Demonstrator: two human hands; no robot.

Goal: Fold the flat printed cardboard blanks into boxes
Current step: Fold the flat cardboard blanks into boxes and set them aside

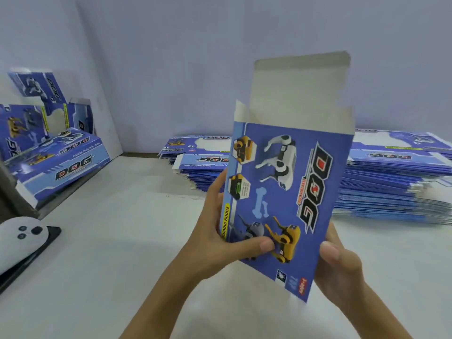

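Looks like a small packing workshop, where someone's sitting at a plain white table against bare pale walls. Big stacks of flat blue toy-dog box blanks are lying along the back, and finished boxes are piling up at the left.
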